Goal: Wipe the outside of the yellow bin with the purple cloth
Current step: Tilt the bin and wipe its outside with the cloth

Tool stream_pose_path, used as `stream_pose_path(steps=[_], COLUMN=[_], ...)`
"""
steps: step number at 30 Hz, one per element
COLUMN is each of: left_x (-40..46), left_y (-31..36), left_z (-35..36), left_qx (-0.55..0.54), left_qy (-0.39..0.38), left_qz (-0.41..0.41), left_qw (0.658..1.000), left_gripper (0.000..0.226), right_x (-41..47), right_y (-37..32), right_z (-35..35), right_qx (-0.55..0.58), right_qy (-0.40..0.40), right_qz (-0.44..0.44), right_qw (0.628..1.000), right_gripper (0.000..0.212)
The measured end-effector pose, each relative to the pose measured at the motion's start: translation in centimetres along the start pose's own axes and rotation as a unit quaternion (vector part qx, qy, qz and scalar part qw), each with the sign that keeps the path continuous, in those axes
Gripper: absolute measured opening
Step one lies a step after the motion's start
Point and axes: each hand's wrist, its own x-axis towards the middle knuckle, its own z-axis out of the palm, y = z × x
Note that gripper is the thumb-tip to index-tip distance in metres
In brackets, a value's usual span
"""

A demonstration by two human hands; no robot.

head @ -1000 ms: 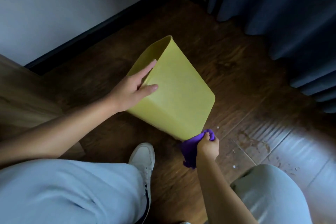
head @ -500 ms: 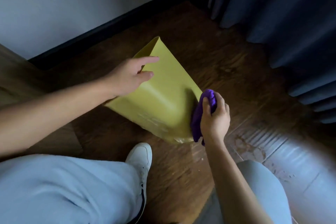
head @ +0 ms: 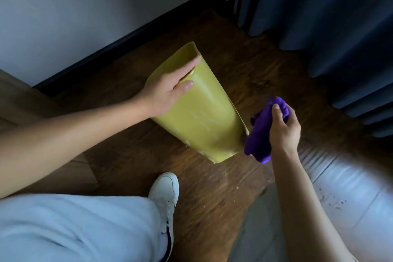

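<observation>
On the wooden floor (head: 244, 66), near the corner where the wall (head: 85, 17) meets the dark curtain (head: 329, 27), the yellow bin (head: 204, 117) is tipping, its mouth facing away. The left hand (head: 168, 91) is gripping its rim, fingers inside and thumb on the outer wall. The right hand (head: 285, 127) is clutching the bunched purple cloth (head: 261, 132), pressing it against the bin's lower right edge. A white shoe (head: 165, 193) is sitting just below.

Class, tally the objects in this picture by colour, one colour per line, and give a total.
Yellow: 1, the bin
Purple: 1, the cloth
White: 1, the shoe
Dark blue: 1, the curtain
Total: 4
</observation>
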Motion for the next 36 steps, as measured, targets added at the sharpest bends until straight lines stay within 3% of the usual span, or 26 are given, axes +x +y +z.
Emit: stream_pose_path(steps=[6, 12, 14, 18, 20, 23, 27, 31, 36], left_x=[-0.9, -0.3, 0.0, -0.1, -0.6, -0.9, -0.7, 0.3, 1.0], left_y=[-1.1, -1.1, -1.2, -1.5, -1.3, -0.7, -0.1, 0.2, -0.3], left_z=[-0.1, -0.4, -0.9, -1.8, -1.6, -1.0, 0.2, 0.7, 0.1], left_qx=[0.011, -0.005, -0.009, -0.067, -0.048, -0.043, -0.049, -0.080, -0.058], left_qy=[0.080, 0.072, 0.038, -0.134, -0.157, -0.129, -0.036, 0.039, 0.061], left_qz=[0.022, -0.018, -0.032, -0.047, -0.021, -0.007, -0.017, -0.061, -0.049], left_qw=[0.996, 0.997, 0.999, 0.988, 0.986, 0.991, 0.998, 0.994, 0.995], left_gripper=[0.050, 0.050, 0.052, 0.071, 0.071, 0.060, 0.054, 0.053, 0.050], right_x=[0.4, -0.1, -0.3, -0.6, -0.9, -2.1, -4.6, -6.5, -7.7], right_y=[0.6, 0.5, 0.5, 0.3, -0.3, -2.4, -7.2, -10.3, -9.6], right_z=[-0.5, 0.9, 1.3, 1.4, 1.1, 0.9, 2.8, 6.8, 10.8], right_qx=[0.005, -0.010, -0.021, -0.035, -0.036, -0.038, -0.034, -0.039, -0.164], right_qy=[0.000, -0.051, -0.058, -0.060, -0.054, -0.046, -0.079, -0.109, -0.130], right_qz=[0.013, -0.002, -0.004, -0.007, -0.020, -0.080, -0.192, -0.265, -0.289], right_qw=[1.000, 0.999, 0.998, 0.998, 0.998, 0.995, 0.978, 0.957, 0.934], right_gripper=[0.035, 0.036, 0.038, 0.037, 0.037, 0.041, 0.039, 0.037, 0.052])
